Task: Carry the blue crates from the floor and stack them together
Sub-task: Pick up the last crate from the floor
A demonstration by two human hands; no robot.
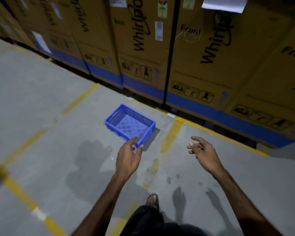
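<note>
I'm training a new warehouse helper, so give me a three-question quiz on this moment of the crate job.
1. True or false: the blue crate holds goods.
2. Which hand appears nearer the crate in the picture? A) left hand B) right hand
3. Fill in: the crate sits on the floor in front of a row of ____ boxes.

Key: 1 false, it is empty; 2 A; 3 cardboard.

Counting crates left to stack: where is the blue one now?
Head view, centre: the blue crate sits on the floor beside the cardboard boxes, just beyond the left hand.
</note>
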